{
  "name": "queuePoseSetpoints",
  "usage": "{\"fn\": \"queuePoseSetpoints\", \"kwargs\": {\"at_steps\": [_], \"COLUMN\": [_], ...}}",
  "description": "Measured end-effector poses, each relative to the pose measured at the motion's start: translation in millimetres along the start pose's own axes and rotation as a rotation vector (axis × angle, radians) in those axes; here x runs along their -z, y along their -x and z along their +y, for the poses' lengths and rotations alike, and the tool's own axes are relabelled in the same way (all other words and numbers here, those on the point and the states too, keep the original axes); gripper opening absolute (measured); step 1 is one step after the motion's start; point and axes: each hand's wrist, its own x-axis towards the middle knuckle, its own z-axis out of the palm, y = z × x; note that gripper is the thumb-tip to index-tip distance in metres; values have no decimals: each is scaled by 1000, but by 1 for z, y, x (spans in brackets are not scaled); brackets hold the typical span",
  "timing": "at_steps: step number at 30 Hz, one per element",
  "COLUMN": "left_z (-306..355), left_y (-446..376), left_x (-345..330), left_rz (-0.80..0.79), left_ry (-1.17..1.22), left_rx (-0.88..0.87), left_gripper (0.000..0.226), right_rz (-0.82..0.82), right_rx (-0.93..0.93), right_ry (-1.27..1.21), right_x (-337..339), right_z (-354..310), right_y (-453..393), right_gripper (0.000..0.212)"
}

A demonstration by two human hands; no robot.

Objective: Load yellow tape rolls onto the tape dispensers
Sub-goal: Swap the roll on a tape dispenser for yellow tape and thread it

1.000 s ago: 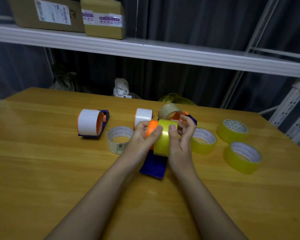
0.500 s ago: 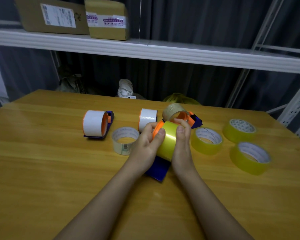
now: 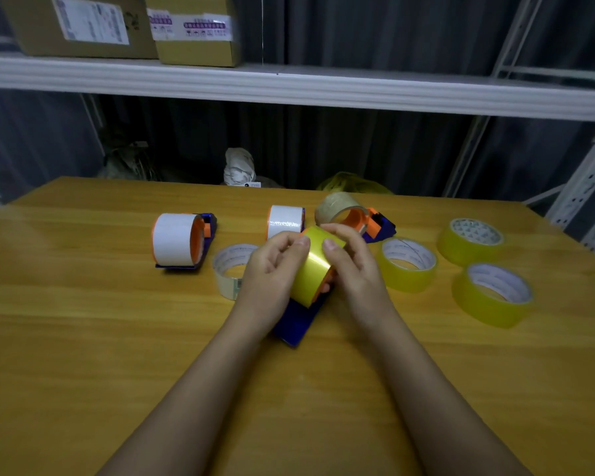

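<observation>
Both hands are clamped on one yellow tape roll (image 3: 310,266) near the middle of the desk (image 3: 83,338). The left hand (image 3: 272,269) grips its left side with the thumb on the glossy outer face, and the right hand (image 3: 352,266) grips its right side, thumb also on the face and fingers curled over the top. The roll stands on edge on a blue tape dispenser (image 3: 298,321), whose base sticks out toward 6 o'clock; an orange part shows at the roll's edges, but whether the roll sits fully on the hub is hidden by the fingers.

At 9 o'clock from the hands, just beside the left hand, a whitish tape roll (image 3: 231,269) lies flat. Farther at 9 o'clock stands a dispenser with a white roll (image 3: 179,240). At 12 o'clock is a second white roll on a dispenser (image 3: 285,219), and at 1 o'clock a dispenser carrying a brownish clear roll (image 3: 354,214). At 3 o'clock three loose yellow rolls lie flat: one near the right hand (image 3: 407,266), two more (image 3: 471,240) (image 3: 493,295) well apart toward the desk's right edge.
</observation>
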Motion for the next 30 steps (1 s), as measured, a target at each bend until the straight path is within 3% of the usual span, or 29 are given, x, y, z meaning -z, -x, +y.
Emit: {"fn": "queuePoseSetpoints", "kwargs": {"at_steps": [3, 9, 13, 16, 21, 25, 30], "left_z": [5, 9, 10, 10, 9, 9, 2], "left_y": [1, -3, -4, -4, -2, 1, -6], "left_x": [2, 7, 8, 7, 5, 0, 8], "left_rz": [-31, 13, 21, -22, -104, -154, -106], "left_ry": [25, 163, 123, 119, 73, 89, 145], "left_rx": [94, 369, 367, 314, 209, 194, 251], "left_gripper": [19, 16, 10, 27, 32, 36, 47], "right_rz": [-69, -20, 1, 24, 82, 32, -200], "right_rx": [-11, 272, 303, 242, 57, -44, 29], "right_ry": [-6, 439, 454, 389, 185, 129, 226], "right_x": [6, 7, 5, 4, 5, 6, 8], "right_z": [-4, -8, -6, -4, -1, 2, 1], "right_y": [1, 10, 10, 10, 3, -1, 4], "right_gripper": [45, 58, 57, 51, 36, 50, 71]}}
